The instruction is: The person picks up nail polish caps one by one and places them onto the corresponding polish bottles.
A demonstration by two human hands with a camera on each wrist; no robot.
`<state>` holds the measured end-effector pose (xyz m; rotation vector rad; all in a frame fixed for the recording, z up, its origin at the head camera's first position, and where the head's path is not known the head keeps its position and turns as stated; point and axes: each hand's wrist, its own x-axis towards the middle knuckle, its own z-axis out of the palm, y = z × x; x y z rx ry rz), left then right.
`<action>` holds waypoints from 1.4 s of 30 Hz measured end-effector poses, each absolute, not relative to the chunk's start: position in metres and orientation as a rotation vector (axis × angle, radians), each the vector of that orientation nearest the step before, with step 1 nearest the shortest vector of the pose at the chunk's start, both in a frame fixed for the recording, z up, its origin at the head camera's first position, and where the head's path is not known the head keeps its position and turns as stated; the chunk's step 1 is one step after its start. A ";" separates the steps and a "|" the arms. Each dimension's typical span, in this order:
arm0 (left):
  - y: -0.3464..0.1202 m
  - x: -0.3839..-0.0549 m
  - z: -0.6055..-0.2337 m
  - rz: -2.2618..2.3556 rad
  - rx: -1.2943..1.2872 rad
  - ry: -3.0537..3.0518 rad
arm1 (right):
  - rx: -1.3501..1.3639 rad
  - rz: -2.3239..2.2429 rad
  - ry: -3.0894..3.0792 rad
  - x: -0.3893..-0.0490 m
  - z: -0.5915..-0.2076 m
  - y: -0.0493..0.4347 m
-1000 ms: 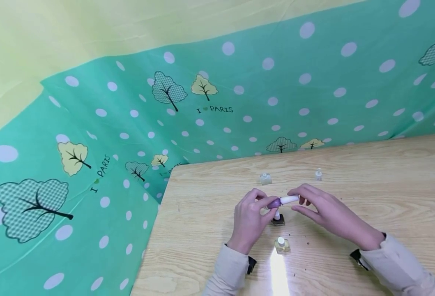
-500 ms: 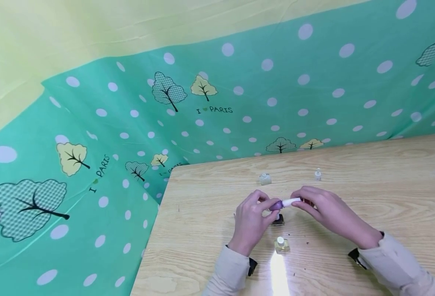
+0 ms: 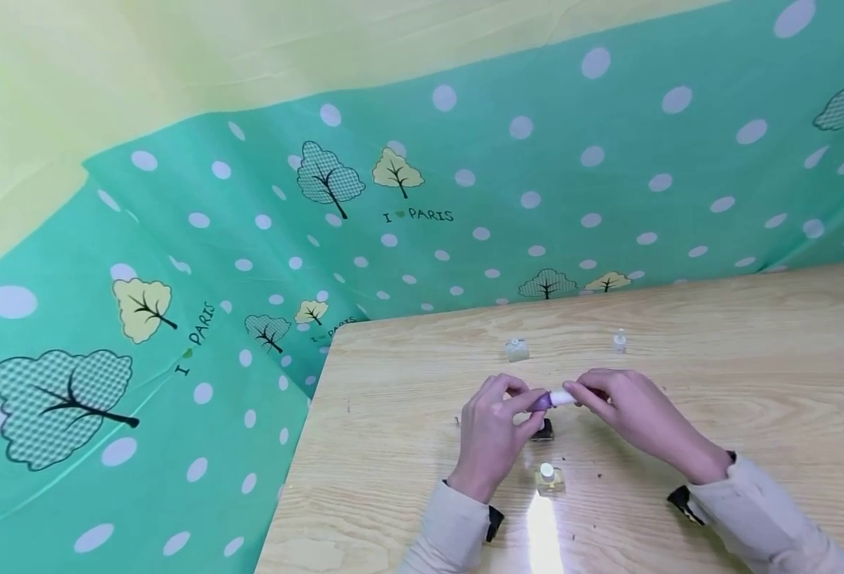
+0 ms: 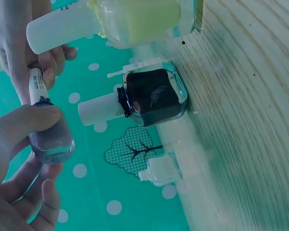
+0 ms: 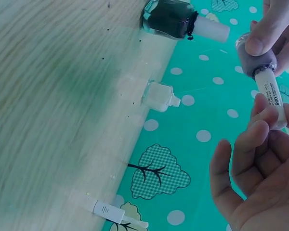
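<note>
My left hand (image 3: 488, 434) pinches a purple nail polish bottle (image 4: 53, 137) between thumb and fingers, tilted above the table. On its white cap (image 5: 269, 91), which carries small black print, the thumb and fingers of my right hand (image 3: 633, 410) are closed. Just below the hands stands a dark nail polish bottle (image 4: 154, 96) with a white cap. Nearer to me is a pale yellow nail polish bottle (image 3: 549, 480), its capped neck crusted with yellow in the left wrist view.
Farther back on the wooden table (image 3: 378, 446) stands an uncapped whitish bottle (image 5: 158, 96). To its right is a white cap with a brush (image 5: 109, 211). Small dark specks dot the tabletop. A green patterned cloth (image 3: 465, 159) hangs behind and to the left.
The right thumb and fingers, spread apart around the cap's end a second ago, have come together on the cap. Both hands have shifted slightly; the standing bottles stay in place.
</note>
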<state>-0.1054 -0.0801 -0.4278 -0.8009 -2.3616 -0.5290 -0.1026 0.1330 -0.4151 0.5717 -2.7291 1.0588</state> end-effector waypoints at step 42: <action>-0.083 -0.107 -0.424 -0.493 -0.846 -2.336 | 0.578 1.158 -2.728 -0.097 -0.413 0.128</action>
